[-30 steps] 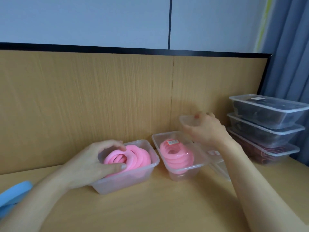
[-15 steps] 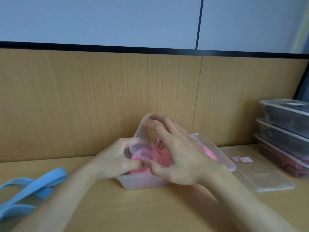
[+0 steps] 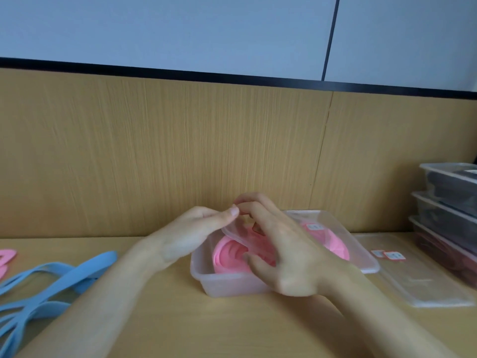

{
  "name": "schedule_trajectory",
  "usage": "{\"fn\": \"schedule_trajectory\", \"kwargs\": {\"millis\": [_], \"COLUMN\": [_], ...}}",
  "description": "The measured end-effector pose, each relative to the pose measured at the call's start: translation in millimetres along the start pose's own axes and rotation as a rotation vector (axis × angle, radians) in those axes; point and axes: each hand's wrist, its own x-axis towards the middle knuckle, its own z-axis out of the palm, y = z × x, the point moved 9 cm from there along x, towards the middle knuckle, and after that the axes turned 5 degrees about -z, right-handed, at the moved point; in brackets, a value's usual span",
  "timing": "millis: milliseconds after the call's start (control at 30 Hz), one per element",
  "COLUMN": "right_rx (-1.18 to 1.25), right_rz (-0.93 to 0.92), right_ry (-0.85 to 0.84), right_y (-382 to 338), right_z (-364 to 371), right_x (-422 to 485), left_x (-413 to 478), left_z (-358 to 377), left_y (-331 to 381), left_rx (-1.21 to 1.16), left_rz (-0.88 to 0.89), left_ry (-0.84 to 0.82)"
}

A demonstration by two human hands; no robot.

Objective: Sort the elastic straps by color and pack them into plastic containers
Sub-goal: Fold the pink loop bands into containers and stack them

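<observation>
A clear plastic container [image 3: 227, 284] stands on the table in front of me, holding coiled pink elastic straps [image 3: 229, 254]. A clear lid [image 3: 233, 233] lies tilted over its opening. My right hand [image 3: 286, 257] grips this lid, fingers spread over the top and thumb at the near edge. My left hand [image 3: 191, 235] reaches in from the left, its straight fingertips touching the lid's far left corner. Close behind to the right is a second container [image 3: 361, 260] with pink straps [image 3: 333, 245]. Loose blue straps [image 3: 51, 280] lie at the left.
Spare clear lids [image 3: 426, 285] lie flat at the right. Three closed containers [image 3: 451, 205] with dark straps are stacked at the far right. A pink strap [image 3: 5, 257] shows at the left edge. A wooden panel [image 3: 180, 151] backs the table.
My right hand has brought the lid from the right and lowered it over the front container. My left hand moved from the pink straps to the lid's corner. The view shifted left.
</observation>
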Motion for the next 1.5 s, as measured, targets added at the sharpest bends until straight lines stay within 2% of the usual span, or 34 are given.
{"fn": "schedule_trajectory", "kwargs": {"millis": [67,133,233,333,467,600,800,1000,1133,1500], "right_rx": [-0.002,-0.103,-0.255,-0.227,-0.18,-0.017,0.003,0.017,0.002,-0.083], "right_rz": [0.026,0.093,0.274,0.367,0.298,0.261,0.275,0.307,0.303,0.247], "right_ry": [0.02,0.02,-0.068,-0.167,-0.154,-0.125,-0.199,-0.265,-0.296,-0.365], "right_y": [5,16,46,65,59,45,37,41,42,42], "right_z": [-5,-12,-24,-26,-23,-19,-10,-3,0,8], "right_x": [-2,-6,-19,-30,-27,-23,-16,-15,-13,-11], "left_x": [2,5,8,10,9,7,11,10,10,7], "left_z": [-1,-6,-8,-11,-15,-15,-25,-33,-30,-31], "left_y": [-1,-7,-6,-6,-8,-10,-18,-24,-22,-16], "left_rx": [0.008,0.007,-0.006,-0.073,-0.153,-0.274,-0.284,-0.183,-0.013,0.214], "left_rz": [0.027,0.007,0.014,0.052,0.095,0.078,0.003,-0.07,-0.074,-0.091], "left_ry": [-0.021,0.0,0.016,0.006,-0.033,-0.082,0.007,0.16,0.173,0.221]}}
